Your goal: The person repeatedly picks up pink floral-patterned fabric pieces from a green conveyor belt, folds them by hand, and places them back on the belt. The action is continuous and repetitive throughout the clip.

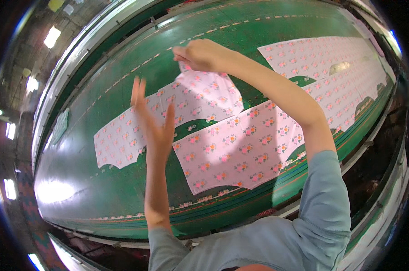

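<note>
My right hand (pixel 201 56) is closed on the upper corner of a pale pink cut fabric panel (pixel 204 89) printed with flowers. That corner is raised off the green tabletop (pixel 99 193), and the cloth hangs in a fold below my fingers. My left hand (pixel 153 118), blurred, has its fingers spread and holds nothing. It hovers over the left stretch of the same pieced row; whether it touches the cloth cannot be told. Nearer my body, another floral panel (pixel 231 149) with curved cutouts lies flat.
More floral panels (pixel 312 54) lie in rows toward the right end of the table. A bright patch of light (pixel 339 67) falls on them. Printed flower marks and coloured lines run along the near table edge (pixel 204 200). A pale crumpled piece (pixel 60 125) rests at the far left edge.
</note>
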`<action>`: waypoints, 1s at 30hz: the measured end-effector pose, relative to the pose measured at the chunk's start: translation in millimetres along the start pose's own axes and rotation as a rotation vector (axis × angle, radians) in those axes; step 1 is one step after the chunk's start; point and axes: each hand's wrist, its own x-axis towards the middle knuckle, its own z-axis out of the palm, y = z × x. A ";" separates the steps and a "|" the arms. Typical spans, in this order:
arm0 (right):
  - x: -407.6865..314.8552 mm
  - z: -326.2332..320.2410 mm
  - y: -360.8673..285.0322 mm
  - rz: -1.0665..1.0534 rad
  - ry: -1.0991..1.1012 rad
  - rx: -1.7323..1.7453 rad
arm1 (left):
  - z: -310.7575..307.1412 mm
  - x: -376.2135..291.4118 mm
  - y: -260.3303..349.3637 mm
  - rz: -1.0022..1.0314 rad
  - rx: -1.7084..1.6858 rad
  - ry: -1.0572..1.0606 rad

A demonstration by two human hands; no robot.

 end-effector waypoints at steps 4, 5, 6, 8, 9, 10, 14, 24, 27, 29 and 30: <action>20.5 -91.9 -83.0 0.055 -0.042 -0.051 | 26.3 58.2 -45.9 0.113 -0.030 -0.057; 9.1 -112.7 -80.2 -0.100 0.099 -0.117 | 19.4 64.0 -34.9 0.083 -0.015 -0.090; -4.6 -138.2 -85.5 -0.059 0.163 -0.101 | 14.5 67.1 -23.4 0.054 -0.005 -0.130; -41.1 -171.0 -98.7 0.011 0.201 -0.044 | 2.0 57.8 -9.3 0.142 -0.049 -0.106; -68.7 -190.3 -110.7 0.062 0.183 -0.049 | 0.1 53.2 1.7 0.205 -0.103 -0.092; -88.7 -200.2 -117.3 0.082 0.164 -0.013 | -8.5 43.2 2.9 0.204 -0.081 -0.157; -178.6 -206.1 -164.4 0.268 0.190 -0.016 | -52.2 -3.1 -7.2 0.202 0.006 -0.268; -341.3 -221.1 -143.6 0.745 -0.108 -0.031 | -143.2 -112.3 54.5 -0.145 -0.331 -0.611; -365.1 -212.9 -132.1 0.761 0.032 0.306 | -153.9 -134.1 51.3 -0.185 -0.458 -0.666; -377.7 -207.5 -108.7 0.786 0.091 0.383 | -151.5 -144.4 58.4 -0.284 -0.490 -0.462; -388.7 -203.4 -92.6 0.894 0.115 0.420 | -151.7 -146.0 44.8 -0.291 -0.589 -0.440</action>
